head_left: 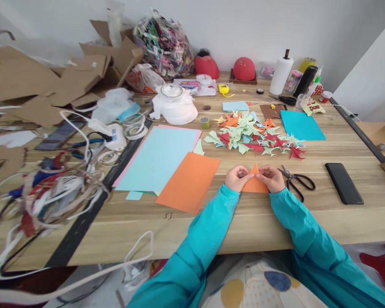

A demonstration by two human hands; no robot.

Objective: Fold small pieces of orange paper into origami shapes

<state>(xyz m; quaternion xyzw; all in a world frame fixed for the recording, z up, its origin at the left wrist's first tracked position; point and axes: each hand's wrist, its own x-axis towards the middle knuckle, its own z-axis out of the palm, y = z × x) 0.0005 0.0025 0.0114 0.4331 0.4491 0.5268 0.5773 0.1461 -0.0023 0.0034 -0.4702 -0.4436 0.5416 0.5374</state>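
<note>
Both my hands pinch a small piece of orange paper [255,186] near the table's front edge. It has a pointed top, and its lower part rests flat toward me. My left hand [238,178] grips its left side, fingers curled and thumb on the paper. On the opposite side my right hand [270,178] holds it the same way, the two thumbs almost meeting below the tip. Just right of that hand lie black-handled scissors [297,181]. A heap of folded paper shapes [244,132] in green, red, orange and blue sits beyond my hands.
Left of my hands lie orange sheets [189,182] and a light blue stack [160,156]. A black phone [344,183] is at right, a teal sheet [303,125] behind it. Tangled cords [57,192] and cardboard [22,77] crowd the left. A paper roll [281,75] stands at the back.
</note>
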